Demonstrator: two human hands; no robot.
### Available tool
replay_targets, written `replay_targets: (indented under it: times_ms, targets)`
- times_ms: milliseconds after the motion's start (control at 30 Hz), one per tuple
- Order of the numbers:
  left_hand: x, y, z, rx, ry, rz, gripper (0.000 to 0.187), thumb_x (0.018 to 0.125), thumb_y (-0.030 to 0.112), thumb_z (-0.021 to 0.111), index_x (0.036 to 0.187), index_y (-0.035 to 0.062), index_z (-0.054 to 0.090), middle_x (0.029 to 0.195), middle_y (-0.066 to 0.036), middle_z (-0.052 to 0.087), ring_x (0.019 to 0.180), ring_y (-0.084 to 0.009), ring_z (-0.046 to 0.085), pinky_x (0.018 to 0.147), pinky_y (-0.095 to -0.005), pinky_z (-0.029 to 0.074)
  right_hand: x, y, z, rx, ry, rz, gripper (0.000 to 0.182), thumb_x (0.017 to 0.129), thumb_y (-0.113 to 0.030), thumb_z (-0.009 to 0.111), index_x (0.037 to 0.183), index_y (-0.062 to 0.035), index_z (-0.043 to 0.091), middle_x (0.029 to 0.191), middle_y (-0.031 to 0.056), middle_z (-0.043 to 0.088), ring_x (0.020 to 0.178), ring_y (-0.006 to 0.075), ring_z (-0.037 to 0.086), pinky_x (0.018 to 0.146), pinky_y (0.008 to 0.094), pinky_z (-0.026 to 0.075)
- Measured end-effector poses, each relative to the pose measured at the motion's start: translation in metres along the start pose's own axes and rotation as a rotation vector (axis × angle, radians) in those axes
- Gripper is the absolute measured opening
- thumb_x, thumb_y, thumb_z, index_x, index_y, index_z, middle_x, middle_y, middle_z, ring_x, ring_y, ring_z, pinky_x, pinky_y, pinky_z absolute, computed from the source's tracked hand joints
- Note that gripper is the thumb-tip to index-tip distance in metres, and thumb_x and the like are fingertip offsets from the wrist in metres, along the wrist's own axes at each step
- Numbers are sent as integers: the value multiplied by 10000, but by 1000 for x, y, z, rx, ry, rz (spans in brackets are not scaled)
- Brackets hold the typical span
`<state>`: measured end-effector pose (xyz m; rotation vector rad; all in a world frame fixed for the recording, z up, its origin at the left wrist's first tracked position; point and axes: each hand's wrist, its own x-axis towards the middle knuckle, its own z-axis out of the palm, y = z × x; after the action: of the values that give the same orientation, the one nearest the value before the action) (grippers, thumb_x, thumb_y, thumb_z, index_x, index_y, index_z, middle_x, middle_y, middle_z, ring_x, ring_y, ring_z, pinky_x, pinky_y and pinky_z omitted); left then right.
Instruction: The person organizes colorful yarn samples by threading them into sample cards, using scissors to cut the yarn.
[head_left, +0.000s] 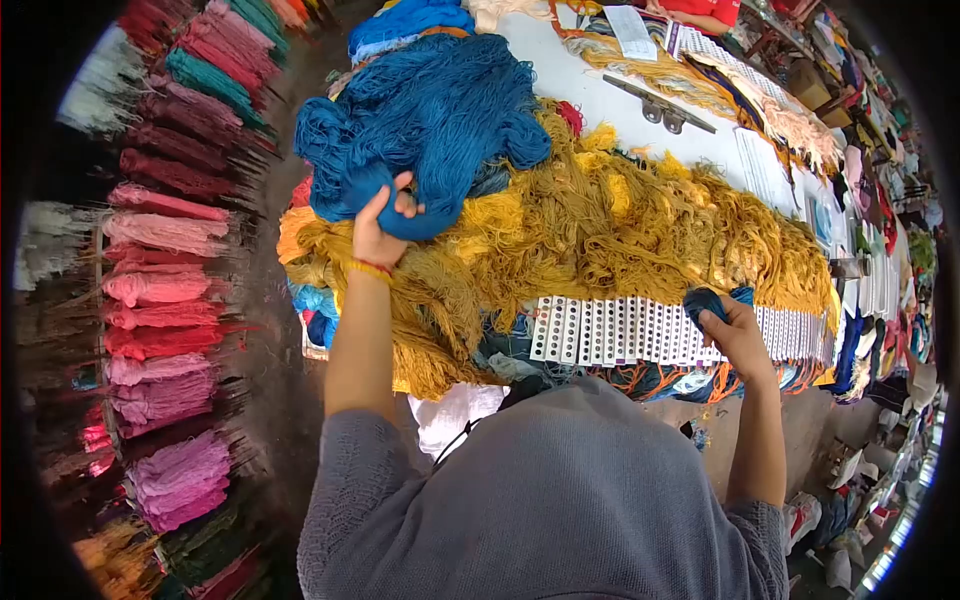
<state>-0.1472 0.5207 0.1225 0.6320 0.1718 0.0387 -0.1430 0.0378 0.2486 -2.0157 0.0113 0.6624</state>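
Observation:
My left hand (378, 232) is closed round a loop of blue yarn (440, 110), at the near edge of a large loose heap of it. Its thumb and some fingertips show; the rest of the fingers are hidden in the strands. At the right, my right hand (738, 338) pinches a small hank of dark blue yarn (703, 306) over the edge of the shade cards. Between the hands lies a long, thick pile of mustard-yellow and olive yarn (600, 225), with the blue heap resting on its left end.
Cards with rows of dark dots (590, 330) line the table's near edge. A dark clamp-like metal bar (660, 108) and paper sheets lie on the white tabletop (540, 60). Pink and red skeins (165, 285) hang on a rack at left. Another person's red sleeve (715, 12) shows at the top.

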Motion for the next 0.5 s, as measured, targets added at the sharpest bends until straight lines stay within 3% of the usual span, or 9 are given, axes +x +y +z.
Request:
replay_targets:
  times_ms: [133,233,333,400,500]
  targets:
    - [56,56,98,495,-219,4,453,855,258,503,1246,42,428,557,-14,415,587,-131,420,749,-307,408,2,4,4,17,37,-22,156,834,-212,566,840,-57,571,528,-35,483,422,20,381,387,169,257]
    - [92,105,167,487,-455,53,417,893,270,451,1286,141,389,575,-4,393,536,-111,392,772,-307,394,1,-6,6,3,51,-23,155,837,-212,564,844,-58,572,530,-37,482,422,18,376,387,167,261]
    - [85,135,163,379,-663,88,491,908,281,419,1348,120,273,611,30,358,492,-66,360,727,-295,417,-3,-9,9,44,88,-51,146,839,-201,561,839,-56,569,531,-40,478,423,17,374,387,167,261]
    - [71,136,120,224,-576,57,471,912,330,402,1346,190,282,563,17,345,461,-89,348,664,-288,416,-2,-1,8,73,66,-57,144,841,-192,556,840,-48,569,531,-42,474,424,17,374,387,167,263]
    - [50,115,21,187,-291,114,490,908,384,388,1350,205,276,564,23,356,437,-77,322,635,-289,424,2,11,9,43,60,-52,147,842,-185,553,811,-42,567,534,-40,475,434,23,389,396,171,277]
